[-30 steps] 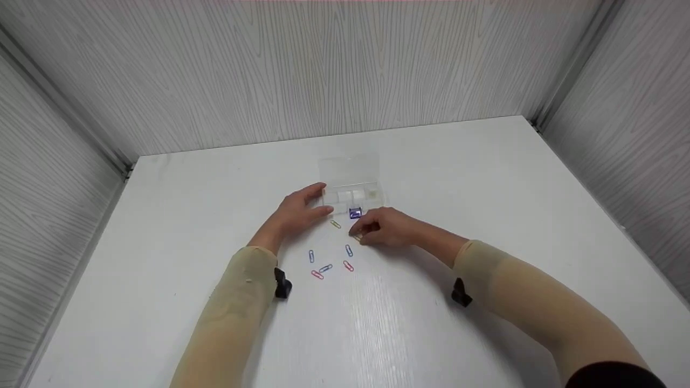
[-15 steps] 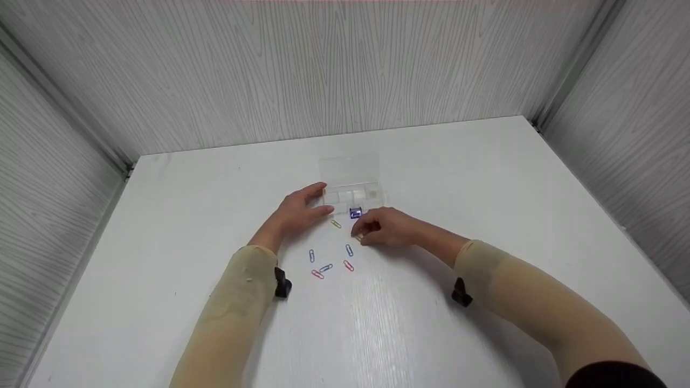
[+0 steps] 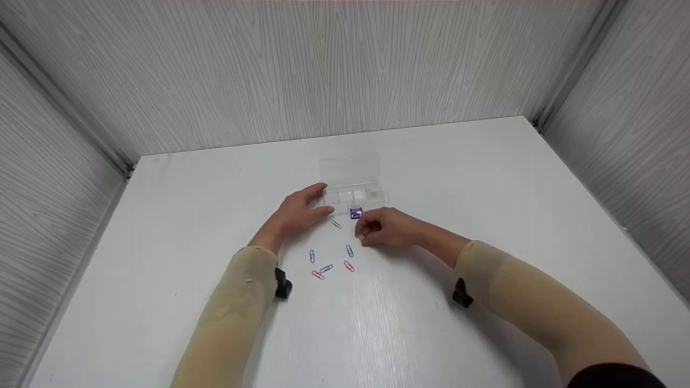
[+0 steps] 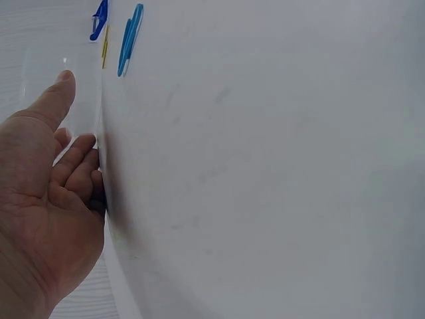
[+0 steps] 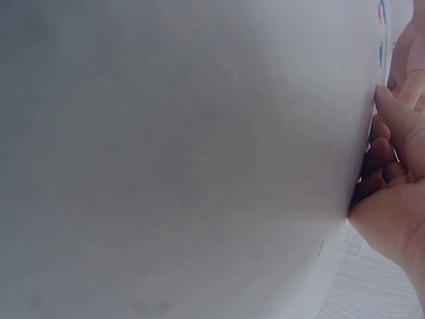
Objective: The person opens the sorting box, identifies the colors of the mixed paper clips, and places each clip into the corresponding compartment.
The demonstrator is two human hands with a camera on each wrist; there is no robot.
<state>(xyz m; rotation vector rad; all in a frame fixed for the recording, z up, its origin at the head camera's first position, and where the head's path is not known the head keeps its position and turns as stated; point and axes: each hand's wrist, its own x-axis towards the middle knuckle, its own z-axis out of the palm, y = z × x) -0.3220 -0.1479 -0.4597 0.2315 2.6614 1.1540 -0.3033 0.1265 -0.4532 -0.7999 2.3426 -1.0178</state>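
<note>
A clear plastic compartment box (image 3: 345,197) lies with its lid (image 3: 349,168) raised at the back. My left hand (image 3: 299,213) holds its left end, thumb at the front edge and fingers further back. A small purple-blue piece (image 3: 356,213), its kind unclear, sits at the box's front edge. My right hand (image 3: 389,226) is on the table just in front of the box, its thumb and fingertips pinching a yellow paper clip (image 3: 361,237) that is mostly hidden. Another yellow paper clip (image 3: 336,224) lies near the left thumb.
Blue paper clips (image 3: 312,256) and red paper clips (image 3: 349,266) lie loose on the white table (image 3: 345,334), nearer the front than both hands. Wood-patterned panels (image 3: 334,70) stand behind and at both sides.
The right hand's fingertips have shifted slightly right and drawn closer together, and the yellow paper clip shows less between them. The left hand and box stay put.
</note>
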